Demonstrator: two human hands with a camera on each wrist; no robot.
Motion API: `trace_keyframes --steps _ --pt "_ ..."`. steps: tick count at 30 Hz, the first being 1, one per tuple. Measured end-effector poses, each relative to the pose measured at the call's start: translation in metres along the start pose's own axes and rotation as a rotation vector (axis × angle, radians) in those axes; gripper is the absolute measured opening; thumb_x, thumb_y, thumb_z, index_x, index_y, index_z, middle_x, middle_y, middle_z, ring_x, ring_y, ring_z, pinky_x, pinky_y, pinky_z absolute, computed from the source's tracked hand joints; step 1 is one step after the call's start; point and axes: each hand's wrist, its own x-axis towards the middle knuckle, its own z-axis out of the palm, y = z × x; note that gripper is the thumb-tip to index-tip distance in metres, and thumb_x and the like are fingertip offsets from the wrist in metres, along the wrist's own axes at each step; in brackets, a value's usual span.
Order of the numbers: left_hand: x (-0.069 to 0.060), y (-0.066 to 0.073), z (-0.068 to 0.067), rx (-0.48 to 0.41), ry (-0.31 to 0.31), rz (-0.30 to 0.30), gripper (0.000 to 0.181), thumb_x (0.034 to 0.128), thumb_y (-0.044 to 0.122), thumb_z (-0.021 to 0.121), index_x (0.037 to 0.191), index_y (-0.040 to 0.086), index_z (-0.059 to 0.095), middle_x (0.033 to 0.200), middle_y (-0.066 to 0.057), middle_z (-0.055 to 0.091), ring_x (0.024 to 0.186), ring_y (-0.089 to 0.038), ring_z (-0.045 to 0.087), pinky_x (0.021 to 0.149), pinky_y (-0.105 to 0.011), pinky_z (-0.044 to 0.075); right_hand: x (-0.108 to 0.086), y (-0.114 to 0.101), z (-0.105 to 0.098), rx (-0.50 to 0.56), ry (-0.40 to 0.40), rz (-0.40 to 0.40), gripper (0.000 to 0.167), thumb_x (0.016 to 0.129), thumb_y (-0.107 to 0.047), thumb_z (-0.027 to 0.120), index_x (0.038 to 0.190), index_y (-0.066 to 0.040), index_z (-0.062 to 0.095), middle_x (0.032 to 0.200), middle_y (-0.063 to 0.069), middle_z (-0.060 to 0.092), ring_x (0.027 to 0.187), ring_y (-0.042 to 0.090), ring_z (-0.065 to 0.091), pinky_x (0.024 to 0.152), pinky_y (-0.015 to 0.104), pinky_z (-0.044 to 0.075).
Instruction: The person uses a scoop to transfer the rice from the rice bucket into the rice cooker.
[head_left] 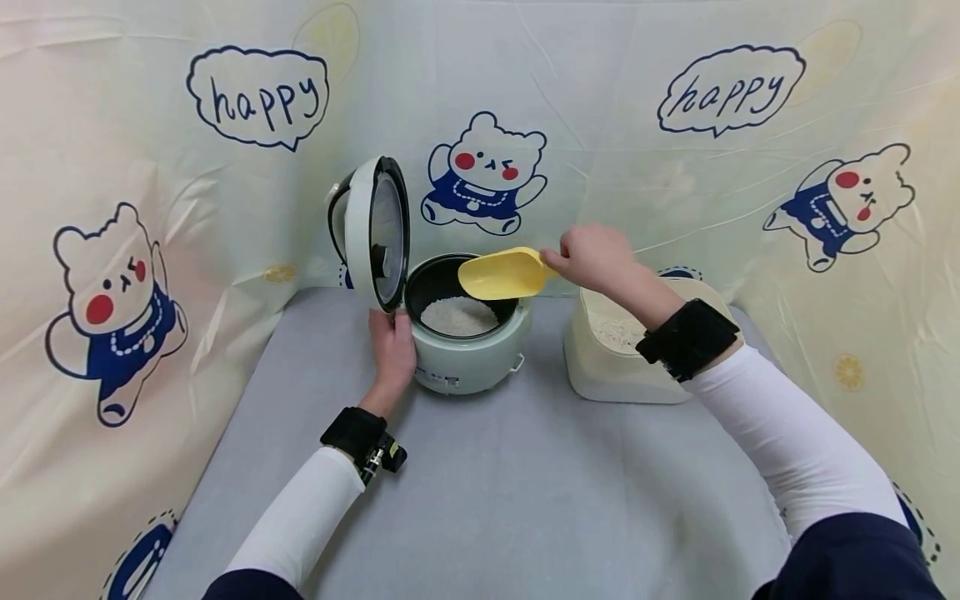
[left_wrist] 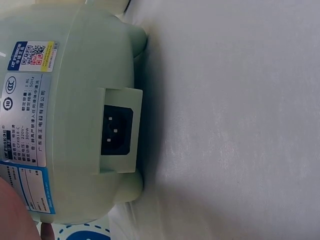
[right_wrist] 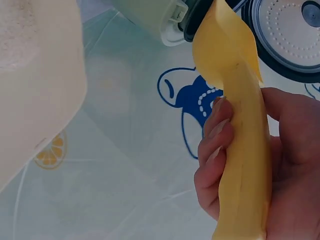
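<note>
A yellow scoop point(head_left: 504, 274) is tilted over the open pot of a pale green rice cooker point(head_left: 472, 358), where white rice point(head_left: 459, 317) lies. My right hand point(head_left: 596, 258) grips the scoop's handle; in the right wrist view the fingers of that hand point(right_wrist: 295, 165) curl round the scoop point(right_wrist: 245, 155). The left hand point(head_left: 393, 350) touches the cooker's left side below the raised lid point(head_left: 388, 233). In the left wrist view, part of this hand point(left_wrist: 12, 215) shows at the lower left beside the cooker's labelled side point(left_wrist: 75, 125); how its fingers lie is mostly hidden.
Right of the cooker stands a cream container point(head_left: 622, 379) holding pale grain point(head_left: 618, 333). Both stand on a grey-covered table point(head_left: 510, 492). A printed curtain point(head_left: 600, 100) hangs behind and at the sides. The cooker's lid stands upright at its left.
</note>
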Motion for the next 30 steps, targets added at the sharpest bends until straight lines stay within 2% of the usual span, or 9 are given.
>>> trace_keyframes --steps 4,8,11,15,18,21,26,30 --pt "-0.001 0.002 0.001 -0.006 -0.006 0.008 0.052 0.0984 -0.004 0.042 0.15 -0.005 0.045 0.149 -0.023 0.052 0.136 -0.026 0.048 0.116 -0.034 0.032 -0.005 0.018 0.005 0.101 -0.05 0.027 0.056 0.107 -0.039 0.045 0.059 -0.011 0.053 0.056 0.003 0.05 0.054 0.02 0.047 0.053 0.03 0.032" --pt "-0.002 0.0 0.002 -0.008 -0.014 -0.001 0.053 0.0984 -0.003 0.042 0.151 -0.003 0.045 0.151 -0.021 0.051 0.138 -0.026 0.046 0.118 -0.037 0.031 -0.012 0.037 0.01 0.174 -0.104 0.056 0.056 0.107 -0.038 0.04 0.065 -0.009 0.062 0.065 0.011 0.066 0.059 0.024 0.058 0.059 0.033 0.043" --pt "-0.002 -0.001 0.003 0.002 -0.015 -0.013 0.054 0.0982 -0.002 0.042 0.152 -0.003 0.044 0.152 -0.019 0.05 0.139 -0.025 0.045 0.118 -0.037 0.031 -0.018 0.049 0.012 0.226 -0.138 0.057 0.055 0.108 -0.038 0.038 0.068 -0.009 0.063 0.066 0.011 0.065 0.058 0.024 0.058 0.059 0.034 0.044" --pt "0.003 -0.021 0.005 -0.002 -0.004 0.001 0.052 0.0989 -0.001 0.042 0.151 -0.002 0.046 0.151 -0.018 0.052 0.138 -0.025 0.046 0.118 -0.039 0.031 -0.024 0.067 0.012 0.315 -0.185 0.068 0.054 0.108 -0.041 0.037 0.073 -0.01 0.063 0.065 0.007 0.061 0.059 0.024 0.055 0.061 0.034 0.043" --pt "0.007 -0.038 0.007 -0.001 0.004 0.003 0.051 0.1 0.002 0.042 0.151 0.004 0.047 0.149 -0.014 0.052 0.136 -0.021 0.047 0.117 -0.039 0.031 -0.029 0.082 0.013 0.372 -0.208 0.075 0.054 0.109 -0.043 0.037 0.075 -0.009 0.063 0.064 0.006 0.058 0.058 0.023 0.052 0.06 0.035 0.041" --pt "0.007 -0.041 0.007 0.011 0.003 -0.016 0.052 0.1006 0.005 0.042 0.152 0.007 0.046 0.15 -0.01 0.051 0.136 -0.017 0.046 0.117 -0.037 0.032 -0.036 0.1 0.015 0.397 -0.203 0.075 0.054 0.109 -0.042 0.038 0.074 -0.009 0.063 0.062 0.007 0.056 0.055 0.021 0.05 0.058 0.035 0.04" --pt "0.005 -0.042 0.006 0.019 0.004 -0.059 0.051 0.1006 0.009 0.042 0.151 0.004 0.046 0.148 -0.011 0.05 0.134 -0.016 0.045 0.116 -0.036 0.032 -0.05 0.127 0.016 0.383 -0.18 0.107 0.058 0.11 -0.043 0.04 0.072 -0.007 0.063 0.06 0.006 0.056 0.054 0.022 0.049 0.057 0.035 0.039" --pt "0.006 -0.041 0.004 0.025 0.016 -0.037 0.053 0.1008 0.007 0.042 0.154 0.005 0.043 0.151 -0.01 0.049 0.137 -0.016 0.043 0.118 -0.035 0.03 -0.063 0.147 0.017 0.369 -0.17 0.134 0.058 0.111 -0.043 0.039 0.072 -0.006 0.063 0.06 0.005 0.054 0.055 0.023 0.05 0.057 0.035 0.04"
